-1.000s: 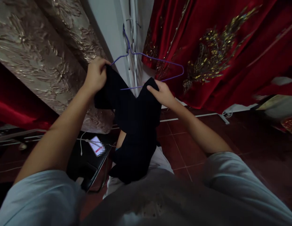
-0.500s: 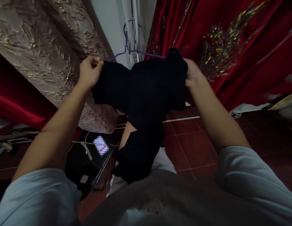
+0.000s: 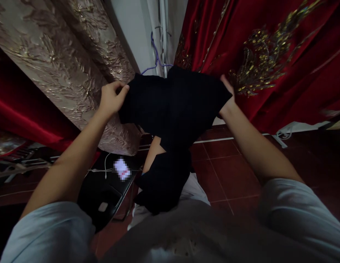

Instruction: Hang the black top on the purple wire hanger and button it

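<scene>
Gold-sequined red cloth [image 3: 290, 76] hangs on the right and pale, embossed cloth [image 3: 63, 69] on the left, above a red tiled floor [image 3: 231, 171]. Between them, spread in front of the person's body, is a black garment [image 3: 172, 106], its lower end draping down to the lap. A black seat [image 3: 95, 191] stands to the left. The left hand [image 3: 113, 96] pinches the garment's left edge between thumb and fingers; the right hand [image 3: 229, 95] is at the opposite edge, partly behind the fabric, so its grip cannot be told. A purple hanger [image 3: 157, 60] rises above the garment, its lower part hidden. A lit, blurred phone [image 3: 122, 169] lies on the seat.
</scene>
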Available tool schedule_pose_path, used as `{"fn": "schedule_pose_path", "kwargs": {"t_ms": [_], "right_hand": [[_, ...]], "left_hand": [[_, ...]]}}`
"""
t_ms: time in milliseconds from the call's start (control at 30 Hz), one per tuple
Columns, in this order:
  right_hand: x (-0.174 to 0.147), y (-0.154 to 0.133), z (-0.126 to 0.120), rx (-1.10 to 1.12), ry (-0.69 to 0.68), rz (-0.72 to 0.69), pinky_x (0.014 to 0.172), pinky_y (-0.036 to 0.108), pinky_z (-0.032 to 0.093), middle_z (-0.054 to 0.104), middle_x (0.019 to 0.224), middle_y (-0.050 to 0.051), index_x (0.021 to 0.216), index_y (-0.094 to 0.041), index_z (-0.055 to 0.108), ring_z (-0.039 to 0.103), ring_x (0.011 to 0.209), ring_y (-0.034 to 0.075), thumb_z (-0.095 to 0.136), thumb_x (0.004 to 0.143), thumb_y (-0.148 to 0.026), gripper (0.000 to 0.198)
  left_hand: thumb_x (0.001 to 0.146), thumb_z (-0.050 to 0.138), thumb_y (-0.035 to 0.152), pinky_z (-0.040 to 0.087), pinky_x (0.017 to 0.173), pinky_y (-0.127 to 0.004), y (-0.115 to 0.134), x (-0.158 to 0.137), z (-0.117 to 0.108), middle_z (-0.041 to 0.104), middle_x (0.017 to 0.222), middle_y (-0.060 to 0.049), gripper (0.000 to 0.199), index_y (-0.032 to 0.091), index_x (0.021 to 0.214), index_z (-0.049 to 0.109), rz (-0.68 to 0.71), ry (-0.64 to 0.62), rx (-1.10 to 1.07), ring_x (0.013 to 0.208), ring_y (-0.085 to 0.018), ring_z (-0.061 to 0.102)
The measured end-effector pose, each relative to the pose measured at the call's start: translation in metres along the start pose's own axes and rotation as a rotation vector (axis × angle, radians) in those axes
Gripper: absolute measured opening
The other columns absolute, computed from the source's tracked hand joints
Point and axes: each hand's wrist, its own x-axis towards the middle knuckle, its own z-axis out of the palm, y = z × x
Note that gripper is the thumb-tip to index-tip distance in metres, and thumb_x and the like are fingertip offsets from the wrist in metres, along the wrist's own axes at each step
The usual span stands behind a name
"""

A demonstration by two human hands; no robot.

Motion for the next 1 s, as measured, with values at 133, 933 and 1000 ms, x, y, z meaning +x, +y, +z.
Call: {"fn": "schedule_pose_path", "kwargs": {"t_ms": [133,933,1000], "right_hand": [[0.037,-0.002,-0.011,0.265,-0.218,0.244,0.069,0.041,0.041,0.077,0.106,0.002,0.045,-0.004,0.035,0.06,0.124,0.013,-0.015,0.104,-0.033,0.082],[-0.044,-0.012,0.11,-0.299,-0.44,-0.246,0.124,0.067,0.03,0.048,0.15,0.018,0.155,-0.021,0.036,0.042,0.145,0.042,0.071,0.082,-0.054,0.087],[-0.047,-0.01,0.1,-0.338,-0.379,-0.196,0.116,0.065,0.04,0.053,0.14,0.019,0.148,-0.019,0.042,0.049,0.137,0.042,0.073,0.079,-0.054,0.082]], "left_hand": [[0.088,0.074,0.046,0.049,0.089,-0.034,0.01,0.011,0.012,0.064,0.073,-0.004,0.03,0.023,0.075,0.06,0.007,0.022,-0.035,0.099,-0.027,0.065],[0.096,0.074,0.029,0.044,0.12,-0.048,0.114,-0.029,0.007,0.074,0.121,-0.01,0.018,0.014,0.106,0.077,0.248,-0.508,-0.714,0.122,-0.025,0.067],[0.093,0.073,0.02,0.05,0.114,-0.048,0.094,-0.029,0.013,0.073,0.122,-0.008,0.034,0.016,0.126,0.07,-0.037,-0.481,-0.807,0.114,-0.022,0.069]]}}
